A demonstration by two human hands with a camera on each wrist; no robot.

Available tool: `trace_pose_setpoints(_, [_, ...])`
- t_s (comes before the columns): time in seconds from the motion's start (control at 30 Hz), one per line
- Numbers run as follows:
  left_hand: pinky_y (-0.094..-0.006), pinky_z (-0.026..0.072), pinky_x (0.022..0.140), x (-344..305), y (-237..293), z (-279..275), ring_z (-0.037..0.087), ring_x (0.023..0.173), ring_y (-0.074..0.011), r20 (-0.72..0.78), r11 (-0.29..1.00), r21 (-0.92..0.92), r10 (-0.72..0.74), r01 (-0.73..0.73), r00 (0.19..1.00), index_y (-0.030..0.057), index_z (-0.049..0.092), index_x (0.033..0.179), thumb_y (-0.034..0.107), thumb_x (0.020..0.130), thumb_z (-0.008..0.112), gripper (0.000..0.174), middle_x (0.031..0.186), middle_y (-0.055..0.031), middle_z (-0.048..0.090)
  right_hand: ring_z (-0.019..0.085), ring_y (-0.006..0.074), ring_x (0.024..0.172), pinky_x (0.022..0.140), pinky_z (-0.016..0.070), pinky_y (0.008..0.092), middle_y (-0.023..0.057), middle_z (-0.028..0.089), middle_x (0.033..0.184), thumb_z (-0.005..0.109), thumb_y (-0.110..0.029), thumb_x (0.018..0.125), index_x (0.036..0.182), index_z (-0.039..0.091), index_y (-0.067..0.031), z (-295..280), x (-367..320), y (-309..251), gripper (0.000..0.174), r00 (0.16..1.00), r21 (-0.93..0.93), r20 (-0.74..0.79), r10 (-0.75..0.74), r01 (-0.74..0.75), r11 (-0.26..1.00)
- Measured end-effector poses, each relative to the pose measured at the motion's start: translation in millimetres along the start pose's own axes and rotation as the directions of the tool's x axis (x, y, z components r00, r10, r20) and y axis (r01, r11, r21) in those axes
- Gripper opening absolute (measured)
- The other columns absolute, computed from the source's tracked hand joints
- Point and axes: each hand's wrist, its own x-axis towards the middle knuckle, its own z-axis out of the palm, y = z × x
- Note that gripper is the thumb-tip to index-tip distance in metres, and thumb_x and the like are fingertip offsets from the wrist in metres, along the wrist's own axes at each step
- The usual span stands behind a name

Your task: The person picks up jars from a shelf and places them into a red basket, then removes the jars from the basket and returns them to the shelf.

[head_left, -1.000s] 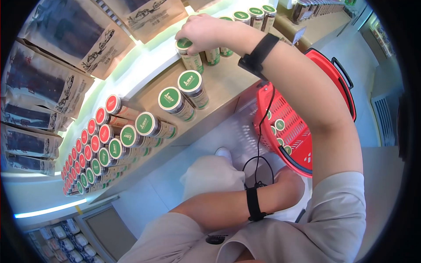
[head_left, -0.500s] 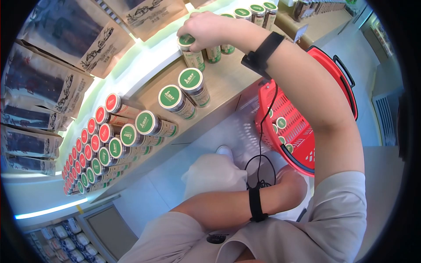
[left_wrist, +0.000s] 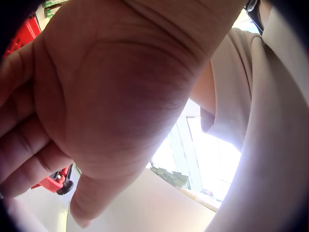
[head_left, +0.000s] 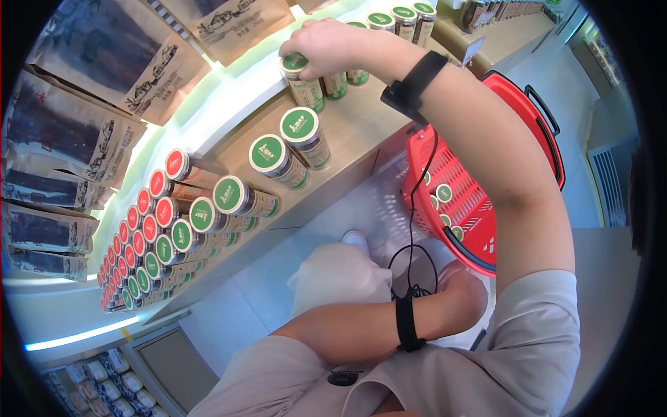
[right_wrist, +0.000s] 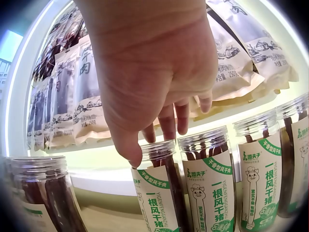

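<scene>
With thumb and fingers around its top, my right hand [head_left: 326, 48] grips a clear jar [head_left: 306, 95] that has a green lid and a white-and-green label. Dark strips show inside this jar [right_wrist: 159, 193] in the right wrist view, and more like it stand in a row beside it. Two green-lidded jars [head_left: 300, 125] are nearer me on the shelf. My left hand [head_left: 464, 295] hangs low in front of my body, close to the red basket [head_left: 479, 208]. In the left wrist view, the left palm [left_wrist: 111, 96] faces the camera, fingers loosely extended and holding nothing.
Rows of red-lidded jars [head_left: 165, 210] and green-lidded jars [head_left: 183, 236] crowd the shelf's left part. Printed bags [head_left: 76, 125] stand behind a lit ledge. Several jars lie in the basket on the floor. A black cable [head_left: 413, 208] hangs from the right wrist strap [head_left: 417, 87].
The head view shifts slightly. My right hand stays on the same jar, and the left hand keeps its place low by the basket.
</scene>
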Motion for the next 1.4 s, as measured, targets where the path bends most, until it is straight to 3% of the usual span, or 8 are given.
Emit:
trace_pose_setpoints(0.37, [-0.0381, 0.0527, 0.078, -10.9, 9.2, -39.2, 0.069, 0.102, -0.0269, -0.027, 0.989, 0.149, 0.021, -0.017, 0.999, 0.0107, 0.077, 0.103, 0.01, 0.075, 0.071, 0.028, 0.11, -0.0106, 0.073, 0.062, 0.0302, 0.107, 0.094, 0.0491, 0.0407, 0.0145, 0.066, 0.115, 0.066, -0.032, 0.087, 0.123, 0.063, -0.008, -29.4, -57.5, 35.7, 0.043, 0.941, 0.141, -0.332, 0.062, -0.015, 0.99])
trace_pose_setpoints(0.43, [-0.0363, 0.0511, 0.085, -21.6, 16.6, -80.9, 0.068, 0.098, -0.0256, 0.371, 0.989, 0.146, -0.056, 0.002, 0.927, 0.0072, 0.076, 0.094, 0.005, 0.076, 0.067, 0.02, 0.102, -0.0109, 0.072, 0.064, 0.03, 0.104, 0.093, 0.0495, 0.0405, 0.0157, 0.067, 0.111, 0.064, -0.034, 0.088, 0.122, 0.065, -0.0078, -41.8, -89.2, 43.4, 0.043, 0.929, 0.234, -0.342, 0.142, -0.062, 0.97])
trace_pose_setpoints(0.67, [-0.0364, 0.0553, 0.063, -24.9, 10.3, -75.8, 0.072, 0.081, -0.027, 0.397, 0.986, 0.156, -0.118, 0.06, 0.91, 0.0083, 0.077, 0.084, 0.007, 0.075, 0.069, 0.012, 0.087, -0.0103, 0.074, 0.068, 0.025, 0.083, 0.075, 0.0527, 0.037, 0.0139, 0.07, 0.091, 0.062, -0.028, 0.09, 0.102, 0.07, -0.0012, -54.8, -181.3, 36.2, 0.03, 0.895, 0.306, -0.347, 0.28, -0.175, 0.936])
trace_pose_setpoints(0.77, [-0.0386, 0.0558, 0.067, -34.9, 3.3, -74.1, 0.072, 0.082, -0.0296, 0.267, 0.996, 0.024, -0.087, 0.084, 0.96, 0.0086, 0.077, 0.081, 0.011, 0.077, 0.066, 0.012, 0.085, -0.0123, 0.074, 0.067, 0.018, 0.08, 0.072, 0.0518, 0.0324, 0.0105, 0.07, 0.084, 0.062, -0.027, 0.092, 0.099, 0.069, 0.0007, -39.9, -230.7, 38.5, 0.03, 0.823, 0.624, -0.138, 0.551, -0.359, 0.694])
trace_pose_setpoints(0.9, [-0.0418, 0.0556, 0.07, -37.8, -8.4, -71.3, 0.071, 0.084, -0.0327, 0.326, 0.992, -0.027, -0.11, 0.126, 0.939, 0.0061, 0.076, 0.081, 0.015, 0.079, 0.061, 0.017, 0.086, -0.0156, 0.073, 0.063, 0.0168, 0.078, 0.068, 0.0509, 0.0302, 0.0052, 0.069, 0.084, 0.063, -0.029, 0.092, 0.109, 0.065, 0.0017, 62.4, -288.3, 89.7, 0.035, 0.48, 0.808, 0.44, 0.759, -0.58, -0.101])
trace_pose_setpoints(1.0, [-0.0424, 0.0554, 0.072, -37.9, -14.8, -65.2, 0.07, 0.086, -0.0331, 0.406, 0.99, -0.005, -0.126, 0.14, 0.905, 0.0046, 0.075, 0.082, 0.017, 0.08, 0.06, 0.02, 0.088, -0.0168, 0.072, 0.066, 0.0215, 0.086, 0.07, 0.0545, 0.034, 0.0089, 0.067, 0.098, 0.063, -0.029, 0.092, 0.116, 0.063, 0.0003, 155.9, -328.2, 125.1, 0.038, 0.368, 0.657, 0.647, 0.668, -0.714, -0.243])
trace_pose_setpoints(1.2, [-0.042, 0.0552, 0.075, -38.8, -13.3, -67.1, 0.07, 0.089, -0.0331, 0.527, 0.991, -0.044, -0.087, 0.129, 0.845, 0.0037, 0.075, 0.085, 0.023, 0.085, 0.06, 0.024, 0.09, -0.0167, 0.072, 0.067, 0.0303, 0.1, 0.077, 0.0586, 0.043, 0.0176, 0.061, 0.124, 0.065, -0.036, 0.085, 0.129, 0.057, -0.0045, 204.6, -326.9, 94.4, 0.055, 0.243, 0.364, 0.786, 0.569, -0.925, -0.107])
trace_pose_setpoints(1.4, [-0.0422, 0.0553, 0.077, -34.1, -16.9, -78.9, 0.07, 0.089, -0.0323, 0.536, 0.983, -0.021, -0.144, 0.183, 0.832, 0.0039, 0.075, 0.086, 0.029, 0.089, 0.061, 0.029, 0.088, -0.016, 0.072, 0.068, 0.0356, 0.095, 0.072, 0.059, 0.0489, 0.02, 0.065, 0.115, 0.07, -0.037, 0.079, 0.129, 0.057, -0.0002, 260.4, -320.0, 77.6, 0.064, 0.269, 0.242, 0.879, 0.394, -0.963, 0.117])
